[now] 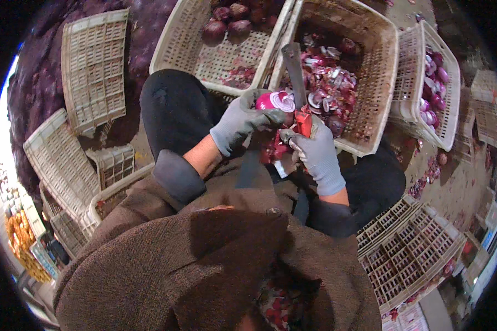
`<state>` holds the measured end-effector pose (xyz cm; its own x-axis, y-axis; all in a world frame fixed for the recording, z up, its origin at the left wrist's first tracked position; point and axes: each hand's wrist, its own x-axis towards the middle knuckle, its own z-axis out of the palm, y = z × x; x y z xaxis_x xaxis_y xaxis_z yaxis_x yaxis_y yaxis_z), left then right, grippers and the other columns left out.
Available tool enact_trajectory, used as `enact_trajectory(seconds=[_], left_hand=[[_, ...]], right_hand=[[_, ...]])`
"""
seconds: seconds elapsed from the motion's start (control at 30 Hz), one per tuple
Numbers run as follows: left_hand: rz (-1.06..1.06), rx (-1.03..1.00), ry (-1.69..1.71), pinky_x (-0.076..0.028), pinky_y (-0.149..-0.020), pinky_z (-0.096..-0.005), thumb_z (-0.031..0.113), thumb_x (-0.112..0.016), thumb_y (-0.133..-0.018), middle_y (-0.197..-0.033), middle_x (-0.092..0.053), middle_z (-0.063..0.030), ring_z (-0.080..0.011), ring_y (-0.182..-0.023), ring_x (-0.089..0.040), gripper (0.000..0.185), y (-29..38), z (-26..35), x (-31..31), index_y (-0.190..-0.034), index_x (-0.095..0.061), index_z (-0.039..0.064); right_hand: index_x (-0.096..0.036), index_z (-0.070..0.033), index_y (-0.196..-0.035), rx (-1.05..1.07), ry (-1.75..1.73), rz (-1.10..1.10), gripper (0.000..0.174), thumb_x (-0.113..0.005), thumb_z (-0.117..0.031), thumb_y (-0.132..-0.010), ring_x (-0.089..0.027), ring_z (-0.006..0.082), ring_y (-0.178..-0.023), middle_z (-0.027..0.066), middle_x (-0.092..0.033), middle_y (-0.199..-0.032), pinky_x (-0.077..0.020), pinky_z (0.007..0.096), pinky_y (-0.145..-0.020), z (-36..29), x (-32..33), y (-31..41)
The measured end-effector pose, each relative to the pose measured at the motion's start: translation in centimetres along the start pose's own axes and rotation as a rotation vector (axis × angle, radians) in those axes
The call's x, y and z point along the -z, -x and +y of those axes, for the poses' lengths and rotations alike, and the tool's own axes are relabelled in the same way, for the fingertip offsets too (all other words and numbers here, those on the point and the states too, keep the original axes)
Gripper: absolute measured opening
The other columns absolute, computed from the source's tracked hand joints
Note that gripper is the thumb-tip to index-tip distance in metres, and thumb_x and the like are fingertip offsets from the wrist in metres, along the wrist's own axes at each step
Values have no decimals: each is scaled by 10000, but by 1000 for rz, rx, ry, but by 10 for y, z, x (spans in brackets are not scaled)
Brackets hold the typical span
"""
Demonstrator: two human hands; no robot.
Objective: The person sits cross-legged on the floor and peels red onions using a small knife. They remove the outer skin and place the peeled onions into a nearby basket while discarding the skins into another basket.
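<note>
My left hand (248,122), in a grey glove with a dark coated palm, grips a red onion (276,101) whose cut face shows pale rings. Close on its right, my right hand (312,145), gloved alike, is closed around the red-wrapped handle of a knife (294,74). The blade points away from me, over the near left side of a crate (387,91) of onion skins and cut pieces (331,82). Reddish skin scraps (275,149) lie below my hands, over my lap.
Another plastic crate (161,49) at the front left holds whole red onions (227,25). Peeled onions (435,87) fill a crate at the right. More crates (94,70) stand at the left and others (410,248) at the lower right. Onion skins (426,178) litter the floor.
</note>
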<state>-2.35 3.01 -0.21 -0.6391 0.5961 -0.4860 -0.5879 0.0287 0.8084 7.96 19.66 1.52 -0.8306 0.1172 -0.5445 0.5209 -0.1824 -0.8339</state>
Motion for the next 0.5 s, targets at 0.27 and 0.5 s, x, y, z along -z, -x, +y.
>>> enact_trajectory(seconds=[0.27, 0.5], left_hand=[[103, -112, -561, -517, -726, -287, 137, -811, -682, -1184, -582, -125, -165, -921, -627, 859, 4, -42, 52, -1411, -364, 59], [53, -164, -745, -396, -1033, -343, 200, -856, -638, -1278, -528, -155, -253, -1178, -520, 897, -15, -54, 59, -1388, -389, 49]], right_hand=[[-600, -8, -1086, -27, -74, -141, 219, -586, -48, -872, -509, 34, -634, -9, -601, -808, -437, 192, -528, 41, -30, -43], [-593, -14, -1069, -182, -63, -154, 219, -578, -52, -854, -505, 87, -427, 36, -623, -742, -399, 224, -373, 21, -14, -50]])
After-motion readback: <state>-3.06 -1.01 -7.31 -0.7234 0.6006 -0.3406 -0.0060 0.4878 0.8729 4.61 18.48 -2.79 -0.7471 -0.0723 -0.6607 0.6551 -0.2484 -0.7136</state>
